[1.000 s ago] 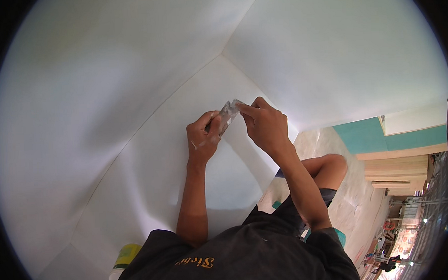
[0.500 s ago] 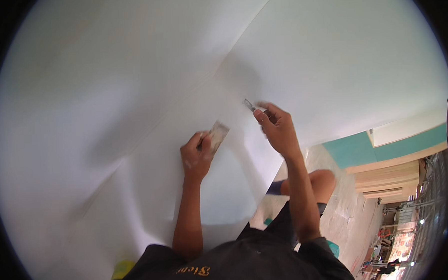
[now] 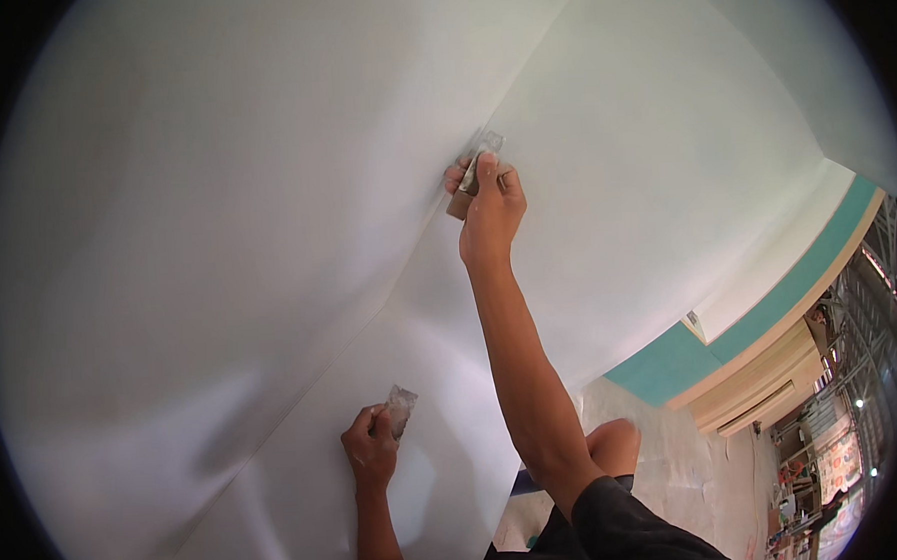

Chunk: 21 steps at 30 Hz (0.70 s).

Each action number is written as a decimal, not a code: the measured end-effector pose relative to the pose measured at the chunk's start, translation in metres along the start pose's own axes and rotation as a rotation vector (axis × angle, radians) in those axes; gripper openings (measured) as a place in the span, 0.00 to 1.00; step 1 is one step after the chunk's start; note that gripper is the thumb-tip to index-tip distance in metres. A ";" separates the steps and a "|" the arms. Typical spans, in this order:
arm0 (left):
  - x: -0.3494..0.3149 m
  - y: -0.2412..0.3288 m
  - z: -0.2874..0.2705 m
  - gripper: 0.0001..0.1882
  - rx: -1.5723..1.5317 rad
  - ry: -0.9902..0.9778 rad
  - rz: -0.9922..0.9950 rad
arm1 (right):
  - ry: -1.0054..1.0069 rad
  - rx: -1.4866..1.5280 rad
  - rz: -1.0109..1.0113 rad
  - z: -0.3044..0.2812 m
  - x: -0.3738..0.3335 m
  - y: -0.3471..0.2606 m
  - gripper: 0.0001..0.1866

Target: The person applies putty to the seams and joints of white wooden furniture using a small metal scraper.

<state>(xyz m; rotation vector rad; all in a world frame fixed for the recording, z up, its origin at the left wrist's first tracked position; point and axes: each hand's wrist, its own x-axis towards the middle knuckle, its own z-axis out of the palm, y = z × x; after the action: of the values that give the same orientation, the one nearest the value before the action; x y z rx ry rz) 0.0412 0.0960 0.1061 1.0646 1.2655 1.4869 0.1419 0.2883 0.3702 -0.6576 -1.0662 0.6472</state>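
My left hand [image 3: 370, 452] is closed around a putty knife [image 3: 402, 406], its broad blade smeared and pointing up, held low in front of a white panel. Farther up, my right hand [image 3: 494, 218] is closed on a second putty knife [image 3: 493, 141], narrower, with a whitish, smeared blade. That knife is at the seam [image 3: 385, 311] where the white surfaces meet; whether its edge touches them I cannot tell. Part of its grip is hidden by my fingers.
A large white surface [image 3: 185, 211] fills the left, another white panel [image 3: 654, 171] the right. Beyond are a green band [image 3: 672, 362] with a pale wood edge, a dusty floor [image 3: 667, 461] and cluttered shelves [image 3: 803, 500]. My bent knee [image 3: 616, 443] is beside the panel's lower edge.
My right hand has reached up and slightly left to the seam with its putty knife. My left hand has dropped lower in view, still gripping its knife. The view has shifted too.
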 end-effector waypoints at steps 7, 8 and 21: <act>0.001 0.005 -0.004 0.12 -0.031 0.005 0.017 | 0.241 -0.313 -0.098 0.035 0.034 -0.017 0.18; 0.002 0.002 -0.004 0.13 -0.027 -0.001 0.032 | 0.278 -0.438 -0.135 0.033 0.037 -0.016 0.19; 0.002 0.015 -0.005 0.14 -0.104 -0.021 -0.041 | 0.278 -0.704 0.072 0.001 0.020 0.011 0.20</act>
<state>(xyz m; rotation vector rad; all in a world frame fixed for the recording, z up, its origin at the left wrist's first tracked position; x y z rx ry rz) 0.0345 0.0960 0.1201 0.9784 1.1762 1.4908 0.1466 0.3103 0.3737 -1.3581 -1.0031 0.2120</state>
